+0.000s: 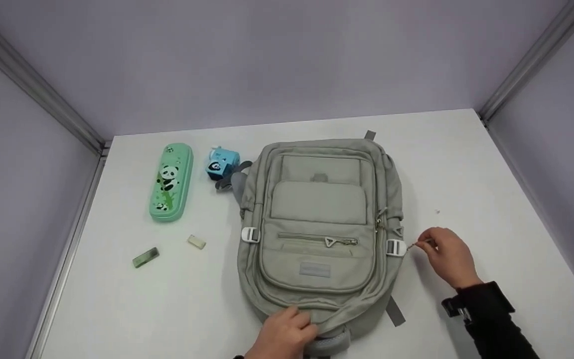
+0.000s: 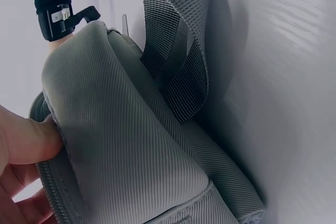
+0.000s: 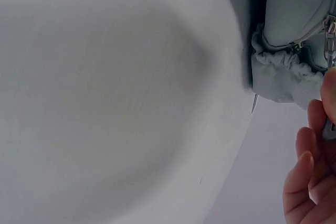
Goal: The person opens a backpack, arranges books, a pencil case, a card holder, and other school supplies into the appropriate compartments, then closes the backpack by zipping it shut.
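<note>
A grey-green backpack (image 1: 319, 202) lies front side up on the white table, its grab handle (image 1: 331, 344) towards me. At its near end my left hand (image 1: 284, 334) grips the fabric edge; in the left wrist view the thumb (image 2: 34, 140) presses on the cloth beside a zipper (image 2: 52, 192). Off the pack's right side, my right hand (image 1: 449, 254) pinches a zipper pull between thumb and fingertips. The right wrist view shows the metal zipper slider (image 3: 329, 38) just above that thumb. A white strap buckle (image 1: 396, 248) sits close to the right fingertips.
Left of the backpack lie a green panda pencil case (image 1: 171, 182) and a small blue block-shaped item (image 1: 223, 162). Nearer me are a small green block (image 1: 146, 257) and a pale one (image 1: 196, 242). Straps (image 1: 395, 311) stick out from under the pack. Pale walls enclose the table.
</note>
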Motion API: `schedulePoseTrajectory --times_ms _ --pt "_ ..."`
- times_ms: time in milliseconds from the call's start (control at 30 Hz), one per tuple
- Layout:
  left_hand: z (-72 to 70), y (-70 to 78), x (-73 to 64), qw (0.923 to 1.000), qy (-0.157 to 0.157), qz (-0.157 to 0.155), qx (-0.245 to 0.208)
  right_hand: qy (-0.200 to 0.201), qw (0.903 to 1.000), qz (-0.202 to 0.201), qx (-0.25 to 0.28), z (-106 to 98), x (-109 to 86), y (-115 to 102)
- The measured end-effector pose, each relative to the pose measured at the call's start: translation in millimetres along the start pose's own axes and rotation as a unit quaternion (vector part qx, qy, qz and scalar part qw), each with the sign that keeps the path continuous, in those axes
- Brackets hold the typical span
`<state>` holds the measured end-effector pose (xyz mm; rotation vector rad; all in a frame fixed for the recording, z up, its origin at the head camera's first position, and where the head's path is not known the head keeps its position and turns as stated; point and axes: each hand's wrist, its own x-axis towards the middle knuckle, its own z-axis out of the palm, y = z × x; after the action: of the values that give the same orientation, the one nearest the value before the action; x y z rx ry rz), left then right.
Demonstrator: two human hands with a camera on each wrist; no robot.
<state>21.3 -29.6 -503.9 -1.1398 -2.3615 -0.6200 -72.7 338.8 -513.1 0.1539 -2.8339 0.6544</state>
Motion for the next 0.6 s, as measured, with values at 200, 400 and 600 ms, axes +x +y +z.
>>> schedulePoseTrajectory --times_ms 200,400,600 --pt "-1.8 -5.3 -8.2 0.9998 0.01 0.016 -0.005 -0.015 0.9999 -0.002 0.0 2 22.3 6" --pt "-2.0 -11.7 -17.8 0.9989 0.017 0.043 0.007 -0.042 0.9991 0.007 -0.001 4 34.9 9" --pt "-2.4 -14.4 -21.8 0.9993 0.017 0.034 -0.001 -0.073 0.9972 0.017 0.002 3 38.0 7"
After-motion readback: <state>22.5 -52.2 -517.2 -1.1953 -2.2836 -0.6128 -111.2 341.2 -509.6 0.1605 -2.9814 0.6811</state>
